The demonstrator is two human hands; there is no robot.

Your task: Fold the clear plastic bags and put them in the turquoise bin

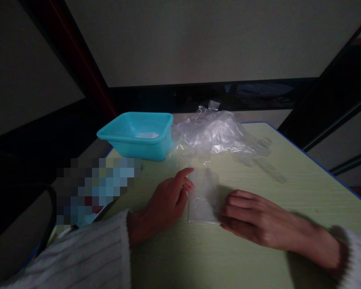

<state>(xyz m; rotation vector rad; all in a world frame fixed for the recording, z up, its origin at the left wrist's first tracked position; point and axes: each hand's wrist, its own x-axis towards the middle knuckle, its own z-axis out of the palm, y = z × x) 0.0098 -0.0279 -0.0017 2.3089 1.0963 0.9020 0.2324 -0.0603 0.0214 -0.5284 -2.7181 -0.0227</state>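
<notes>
A small clear plastic bag (203, 196) lies flat on the table in front of me, its lower edge towards me. On its left side is my left hand (168, 198), fingers apart and loosely bent, with the index finger stretched to the bag's upper left edge. My right hand (255, 216) is closed at the lower right corner, its fingers together over the bag's edge; the exact grip is partly hidden. Behind the small bag spreads a loose pile of clear plastic bags (219, 132).
A turquoise plastic basin (135, 139) stands at the back left, with something pale inside. A blurred-out object (99, 192) lies at the left edge of the pale wooden table (174, 257). Its blue rim (315, 158) runs along the right side. A grey panel (198, 44) rises behind.
</notes>
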